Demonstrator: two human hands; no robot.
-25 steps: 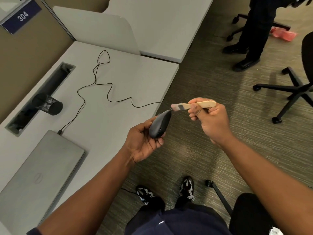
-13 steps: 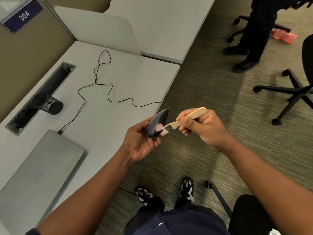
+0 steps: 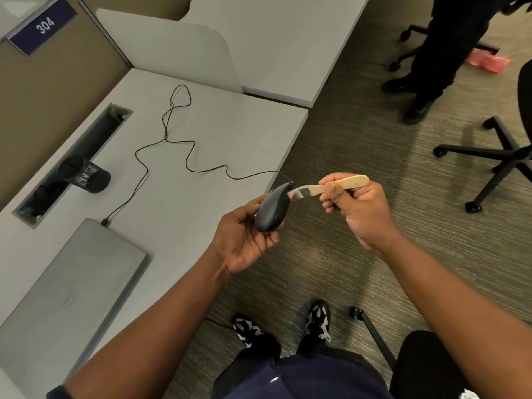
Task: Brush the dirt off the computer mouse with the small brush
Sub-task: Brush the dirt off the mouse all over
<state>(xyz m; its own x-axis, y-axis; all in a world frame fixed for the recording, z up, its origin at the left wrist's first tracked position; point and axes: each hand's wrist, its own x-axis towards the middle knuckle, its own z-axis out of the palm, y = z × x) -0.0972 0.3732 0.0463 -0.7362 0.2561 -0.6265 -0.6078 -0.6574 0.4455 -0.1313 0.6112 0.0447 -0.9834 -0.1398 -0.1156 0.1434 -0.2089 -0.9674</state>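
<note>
While two bare forearms reach out over the ribbed grey carpet [image 3: 359,139], two black-and-white shoes [image 3: 318,321] show nearest, below them. One left hand [image 3: 241,240] cradles the single computer mouse [image 3: 273,210], a smooth, dark, teardrop-shaped shell held tilted, nose up, with the thumb pressed on its upper side and the fingers curled under it, just off the desk's edge. One right hand [image 3: 359,208] pinches the one small brush [image 3: 331,187] between thumb and curled fingers; its handle is flat pale wood with a rounded end, and its short, blurred bristle tuft meets the mouse's raised front tip.

On the matte grey desk [image 3: 230,133] lie one closed silver laptop [image 3: 63,298] with rounded corners, one black mesh pen cup [image 3: 86,177] tipped on its side beside a long rectangular cable slot [image 3: 77,159], and one thin black cable [image 3: 178,145] that snakes in loops from the laptop to the mouse.

Farther off stand a white curved divider panel [image 3: 178,53], a blue plate reading 304 [image 3: 43,27], one black star-shaped chair base [image 3: 501,156], and a second person's two dark-trousered legs [image 3: 440,53].
</note>
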